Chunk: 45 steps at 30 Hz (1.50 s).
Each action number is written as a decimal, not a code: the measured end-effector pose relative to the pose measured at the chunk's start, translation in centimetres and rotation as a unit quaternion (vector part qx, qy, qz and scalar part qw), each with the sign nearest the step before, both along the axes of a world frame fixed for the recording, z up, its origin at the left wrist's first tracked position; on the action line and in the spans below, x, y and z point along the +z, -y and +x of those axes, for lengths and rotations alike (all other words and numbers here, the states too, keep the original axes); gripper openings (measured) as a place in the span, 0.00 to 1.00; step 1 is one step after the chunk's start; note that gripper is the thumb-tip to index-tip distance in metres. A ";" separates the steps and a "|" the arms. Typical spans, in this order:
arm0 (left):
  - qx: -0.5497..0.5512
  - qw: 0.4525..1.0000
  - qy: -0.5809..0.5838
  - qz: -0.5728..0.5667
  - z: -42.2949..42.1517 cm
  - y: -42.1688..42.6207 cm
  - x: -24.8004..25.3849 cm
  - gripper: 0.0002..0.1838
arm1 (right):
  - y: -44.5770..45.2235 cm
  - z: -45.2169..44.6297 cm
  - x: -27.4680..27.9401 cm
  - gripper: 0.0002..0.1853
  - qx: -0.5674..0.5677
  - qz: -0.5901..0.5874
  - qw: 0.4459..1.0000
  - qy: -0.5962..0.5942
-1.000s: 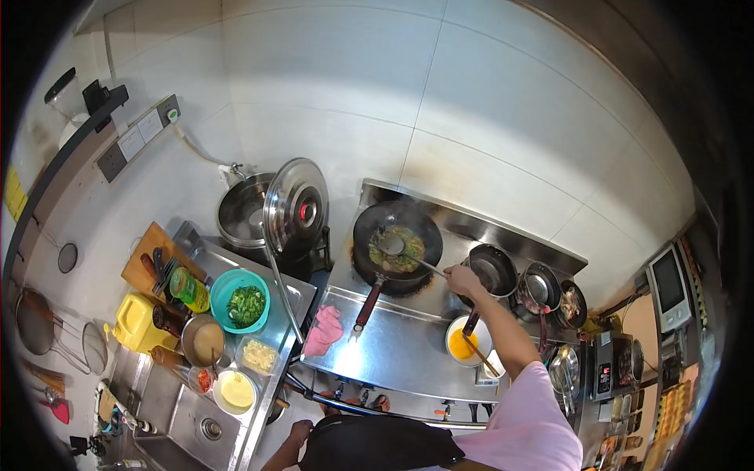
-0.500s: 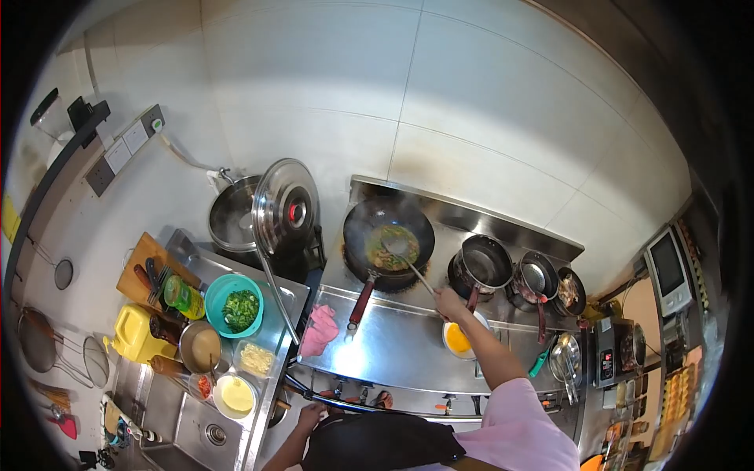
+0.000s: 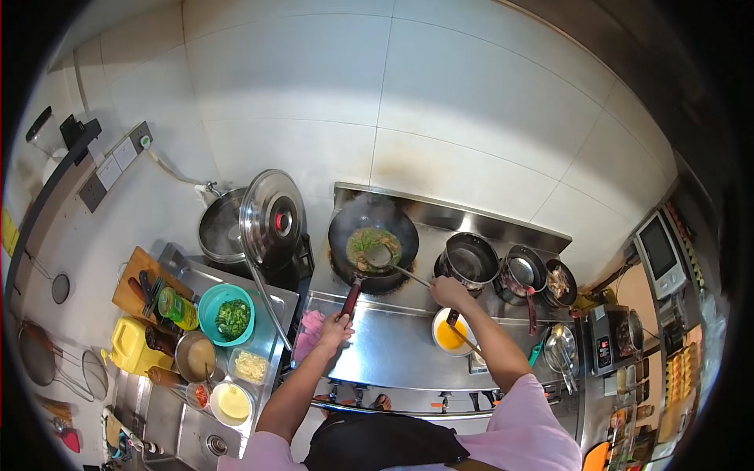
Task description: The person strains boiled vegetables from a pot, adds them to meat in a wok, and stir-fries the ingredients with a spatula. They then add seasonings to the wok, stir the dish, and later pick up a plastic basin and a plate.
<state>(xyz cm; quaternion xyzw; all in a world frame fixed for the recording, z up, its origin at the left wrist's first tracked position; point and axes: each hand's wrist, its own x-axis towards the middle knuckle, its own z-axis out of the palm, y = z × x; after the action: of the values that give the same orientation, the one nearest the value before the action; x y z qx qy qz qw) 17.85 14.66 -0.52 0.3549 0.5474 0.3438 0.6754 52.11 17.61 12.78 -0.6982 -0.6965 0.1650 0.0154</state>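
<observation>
A dark wok stands on the stove with green, oily food in it and steam above. My right hand is closed round the handle of a long metal ladle, whose bowl rests in the food. My left hand is at the end of the wok's dark red handle, fingers wrapped round it. A pink cloth lies just left of that hand. Below my right hand sits a white bowl of yellow liquid with chopsticks across it.
Three more pans, one a black pot, stand to the right. A large steaming pot with a tilted lid is at the left. On the left counter are a turquoise bowl of greens, a yellow jug and small bowls.
My left hand has come up from beside the apron to the wok handle. My right hand still holds the ladle, whose bowl has moved within the wok. The camera view has shifted.
</observation>
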 end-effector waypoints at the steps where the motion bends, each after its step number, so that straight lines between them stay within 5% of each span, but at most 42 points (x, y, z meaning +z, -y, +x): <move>1: 0.000 1.000 -0.006 -0.004 0.3 0.0 -0.1 0.20 | 0.4 -0.1 0.6 0.17 -0.010 -0.015 1.000 0.006; 6: 0.025 0.999 0.012 0.023 0.0 1.4 0.4 0.21 | -0.2 0.0 -0.2 0.16 -0.055 0.006 0.998 -0.002; 17: -0.013 1.000 0.025 0.014 -4.5 13.9 -2.6 0.21 | -1.6 -2.7 -9.5 0.15 -0.164 0.107 0.955 -0.223; 21: -0.016 0.998 -0.013 -0.064 -7.0 19.9 -3.3 0.20 | -1.8 -2.6 -11.5 0.16 -0.183 0.041 0.933 -0.308; 29: 0.038 0.991 0.015 -0.131 -5.8 24.0 -3.1 0.16 | 3.9 -7.3 -7.0 0.17 -0.313 -0.061 0.793 -0.520; 38: 0.024 0.992 -0.073 -0.104 -6.4 22.5 -4.2 0.19 | 5.4 -5.9 -1.7 0.19 -0.219 -0.096 0.726 -0.645; 41: 0.015 0.992 -0.079 -0.094 -6.7 22.5 -3.9 0.18 | 5.8 -5.2 1.5 0.16 -0.166 -0.067 0.665 -0.725; 45: 0.018 0.990 -0.094 -0.106 -6.3 23.4 -3.5 0.19 | 6.6 -4.4 3.4 0.16 -0.160 0.003 0.737 -0.657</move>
<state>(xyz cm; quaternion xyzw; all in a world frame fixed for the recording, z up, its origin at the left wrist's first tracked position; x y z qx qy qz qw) 11.57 -8.73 -4.06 0.3025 0.6479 0.2613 0.6484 47.69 10.98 16.19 -0.5169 -0.3920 0.5759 0.4975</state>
